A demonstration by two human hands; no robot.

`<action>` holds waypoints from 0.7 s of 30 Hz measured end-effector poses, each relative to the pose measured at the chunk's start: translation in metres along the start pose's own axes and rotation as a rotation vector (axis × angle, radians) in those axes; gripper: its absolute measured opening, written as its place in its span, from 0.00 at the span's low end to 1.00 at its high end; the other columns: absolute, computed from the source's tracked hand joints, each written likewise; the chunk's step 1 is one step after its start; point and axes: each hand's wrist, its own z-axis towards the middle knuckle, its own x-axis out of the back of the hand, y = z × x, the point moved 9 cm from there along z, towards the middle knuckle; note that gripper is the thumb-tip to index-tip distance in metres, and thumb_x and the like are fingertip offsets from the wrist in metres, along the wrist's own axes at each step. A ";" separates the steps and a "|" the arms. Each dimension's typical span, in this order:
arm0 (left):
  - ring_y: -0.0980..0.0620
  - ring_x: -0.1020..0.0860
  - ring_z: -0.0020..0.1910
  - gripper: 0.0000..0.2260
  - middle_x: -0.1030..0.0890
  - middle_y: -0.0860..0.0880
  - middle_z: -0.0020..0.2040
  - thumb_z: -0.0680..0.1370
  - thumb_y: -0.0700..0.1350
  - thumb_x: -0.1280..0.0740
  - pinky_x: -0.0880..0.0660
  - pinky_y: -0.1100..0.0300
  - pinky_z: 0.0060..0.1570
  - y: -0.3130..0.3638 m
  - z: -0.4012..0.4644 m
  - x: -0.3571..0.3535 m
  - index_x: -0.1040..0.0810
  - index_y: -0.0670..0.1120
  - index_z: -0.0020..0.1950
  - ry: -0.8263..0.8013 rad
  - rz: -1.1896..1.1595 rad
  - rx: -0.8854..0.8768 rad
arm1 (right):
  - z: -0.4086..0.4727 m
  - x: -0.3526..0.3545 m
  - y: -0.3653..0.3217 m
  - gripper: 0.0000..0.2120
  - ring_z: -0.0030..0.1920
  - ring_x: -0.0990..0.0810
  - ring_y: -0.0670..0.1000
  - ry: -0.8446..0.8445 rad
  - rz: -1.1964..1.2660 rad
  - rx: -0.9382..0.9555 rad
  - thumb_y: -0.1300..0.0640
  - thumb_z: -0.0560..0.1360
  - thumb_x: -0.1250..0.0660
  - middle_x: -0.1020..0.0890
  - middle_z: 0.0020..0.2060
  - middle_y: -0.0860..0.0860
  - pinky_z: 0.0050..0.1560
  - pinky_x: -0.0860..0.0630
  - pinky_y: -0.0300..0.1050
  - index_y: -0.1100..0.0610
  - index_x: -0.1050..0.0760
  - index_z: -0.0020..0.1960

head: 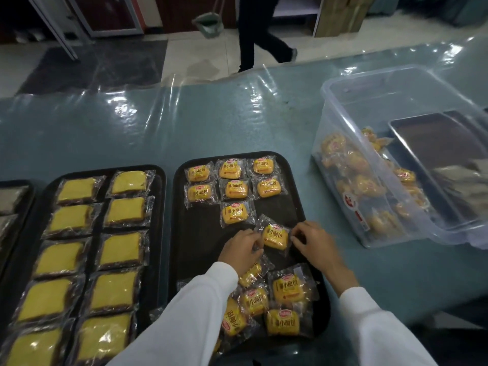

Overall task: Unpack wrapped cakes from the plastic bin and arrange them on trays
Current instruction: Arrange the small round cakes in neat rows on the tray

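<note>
Both hands pinch 1 wrapped cake (273,235) by its wrapper edges over the middle tray (200,233): the left hand (241,250) clamped on its left edge, the right hand (314,240) on its right edge. Behind it, 7 cakes lie in rows on that tray, and a loose pile (266,305) sits at the near end. The left tray (158,233) holds larger wrapped slices in 2 columns. The clear plastic bin (343,107), with more cakes inside, stands on the desk (132,128) to the right.

Shop or canteen back room: plastic-covered counter (211,122), trays (311,262) of wrapped cakes (235,190), tiled floor (195,56), passer-by (264,30).
</note>
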 end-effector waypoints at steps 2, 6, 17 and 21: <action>0.52 0.27 0.54 0.05 0.26 0.54 0.52 0.79 0.47 0.29 0.25 0.56 0.53 0.004 0.004 0.003 0.23 0.52 0.53 0.049 0.037 -0.006 | -0.005 -0.013 -0.008 0.09 0.50 0.24 0.48 -0.041 -0.083 0.047 0.46 0.76 0.26 0.23 0.51 0.45 0.49 0.23 0.45 0.48 0.21 0.53; 0.51 0.27 0.57 0.10 0.28 0.52 0.57 0.77 0.45 0.25 0.26 0.56 0.57 0.005 0.014 -0.005 0.23 0.49 0.55 0.009 0.027 0.017 | -0.009 -0.037 -0.012 0.24 0.58 0.27 0.50 -0.106 -0.210 0.009 0.39 0.72 0.25 0.26 0.59 0.46 0.58 0.25 0.48 0.47 0.25 0.63; 0.49 0.24 0.51 0.07 0.30 0.53 0.50 0.78 0.43 0.28 0.30 0.60 0.48 0.019 0.035 -0.012 0.26 0.49 0.51 0.036 0.041 -0.050 | 0.017 -0.018 0.005 0.18 0.56 0.23 0.53 -0.015 -0.221 0.021 0.53 0.71 0.21 0.22 0.56 0.49 0.52 0.25 0.49 0.50 0.23 0.58; 0.47 0.24 0.52 0.05 0.25 0.48 0.53 0.79 0.41 0.30 0.26 0.57 0.49 0.016 0.051 -0.005 0.24 0.46 0.53 0.078 0.072 -0.078 | 0.035 -0.013 0.007 0.15 0.52 0.23 0.52 0.014 -0.196 0.057 0.54 0.71 0.21 0.23 0.53 0.48 0.48 0.25 0.48 0.50 0.24 0.53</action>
